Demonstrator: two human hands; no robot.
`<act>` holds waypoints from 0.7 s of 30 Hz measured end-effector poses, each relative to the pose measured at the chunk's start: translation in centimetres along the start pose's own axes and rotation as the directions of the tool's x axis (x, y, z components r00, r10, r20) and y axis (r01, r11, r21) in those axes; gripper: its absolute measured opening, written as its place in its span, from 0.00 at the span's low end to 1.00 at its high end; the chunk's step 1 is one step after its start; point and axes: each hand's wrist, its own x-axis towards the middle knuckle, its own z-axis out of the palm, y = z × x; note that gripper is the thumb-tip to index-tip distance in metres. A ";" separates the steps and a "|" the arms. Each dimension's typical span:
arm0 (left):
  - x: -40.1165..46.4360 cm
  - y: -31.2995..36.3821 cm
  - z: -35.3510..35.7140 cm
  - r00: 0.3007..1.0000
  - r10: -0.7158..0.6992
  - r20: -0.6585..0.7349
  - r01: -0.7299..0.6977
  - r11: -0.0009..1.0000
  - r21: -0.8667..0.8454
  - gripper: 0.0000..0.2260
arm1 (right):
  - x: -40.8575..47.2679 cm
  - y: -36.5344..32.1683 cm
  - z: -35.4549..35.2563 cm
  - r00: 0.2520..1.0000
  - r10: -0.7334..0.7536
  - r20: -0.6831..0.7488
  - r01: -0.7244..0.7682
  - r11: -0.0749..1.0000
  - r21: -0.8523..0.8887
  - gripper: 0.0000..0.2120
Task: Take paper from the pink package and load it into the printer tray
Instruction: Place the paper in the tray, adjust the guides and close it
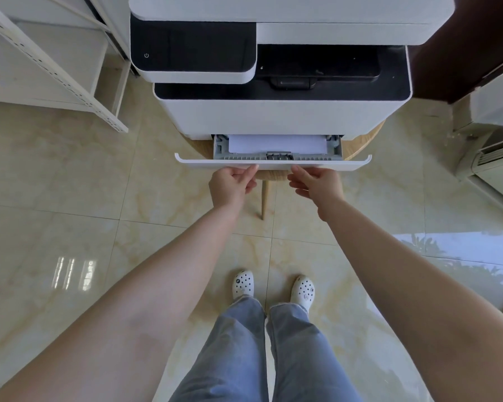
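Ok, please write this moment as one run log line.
tray: partly open | paper: inside | left hand, right hand: on tray front

Count: 1 printer, 1 tray (part open), 1 paper stack, 2 hands — left, right, 2 clogs, 1 shelf unit.

Just one view here, a wide-angle head cam looking forward and steeply down, pretty much straight over the person's own arms. The fingers sit about mid-frame, close to arm's length out. Beyond the fingers the printer fills the top; below them, nearer the camera, floor tiles and shoes. Edges bend from the lens.
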 end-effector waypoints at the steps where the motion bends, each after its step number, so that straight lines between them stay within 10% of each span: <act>1: 0.4 0.1 0.2 1.000 0.008 -0.014 -0.008 1.000 0.016 0.18 | 0.3 -0.1 0.1 1.000 -0.006 -0.009 0.006 1.000 0.001 0.10; 21: 5.1 1.7 2.3 0.991 0.111 -0.075 -0.112 0.993 -0.019 0.16 | 5.8 -1.5 1.6 0.974 -0.164 -0.158 0.164 0.986 -0.013 0.14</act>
